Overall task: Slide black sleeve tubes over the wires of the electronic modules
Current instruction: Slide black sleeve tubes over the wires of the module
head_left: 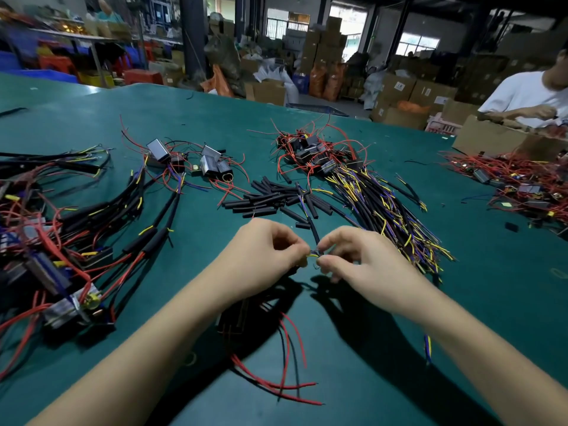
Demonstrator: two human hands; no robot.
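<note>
Both hands are held close together above the green desk (pixel 353 358), each with fingers curled into a pinch: the left hand (pixel 266 256) pinches the thin yellow and blue wire ends (pixel 313 255) from the left, while the right hand (pixel 353 259) pinches them from the right, together with the near end of a black sleeve tube (pixel 314 230). That tube is seen with its long axis running away from the person and tilted slightly to the left, its near end at the fingertips and its far end pointing toward a loose heap of cut black sleeve tubes (pixel 270 199) lying mostly crosswise on the desk. Under the left wrist a dark electronic module (pixel 233 318) is partly hidden, its red leads (pixel 289 358) trailing toward the person. A pile of finished, sleeved modules (pixel 61 241) is spread at the left, and a bundle of modules with yellow and purple wires (pixel 384 210) fans out at the right. At the far right a cardboard box (pixel 491 139) is open before a second person in a white shirt (pixel 522 93); its contents cannot be made out. No writing on the task's things can be read.
</note>
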